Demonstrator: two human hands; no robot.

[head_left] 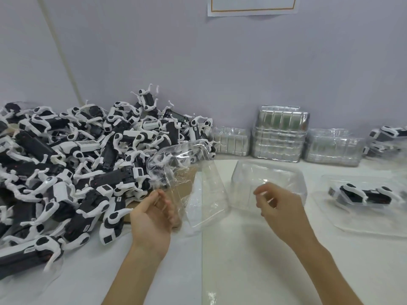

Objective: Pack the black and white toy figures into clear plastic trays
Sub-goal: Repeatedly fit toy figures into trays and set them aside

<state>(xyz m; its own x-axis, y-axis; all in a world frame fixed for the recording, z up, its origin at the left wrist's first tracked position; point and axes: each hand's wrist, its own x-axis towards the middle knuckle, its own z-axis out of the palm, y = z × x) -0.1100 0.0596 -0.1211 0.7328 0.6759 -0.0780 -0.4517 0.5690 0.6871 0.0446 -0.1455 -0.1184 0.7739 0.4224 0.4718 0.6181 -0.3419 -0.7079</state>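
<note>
Lavender wall behind; white counter in front.

- Heap of toy figures: black and white, loose, covering the counter's left side up to the wall.
- Left hand: palm up, fingers curled round the near edge of the tilted clear tray. The tray's long axis runs away from the person and its far end is raised against the heap.
- Right hand: fingers loosely bent at the near rim of the second clear tray. Cannot tell whether they pinch it or hold nothing.
- Both trays hold no figure. Cannot tell whether they are joined.
- Stacks of trays: along the wall.
- Packed tray: far right, with one figure inside.

Judgement: the heap lies just left of the left hand, well apart from the right, so the left is the nearer hand for picking a figure.
</note>
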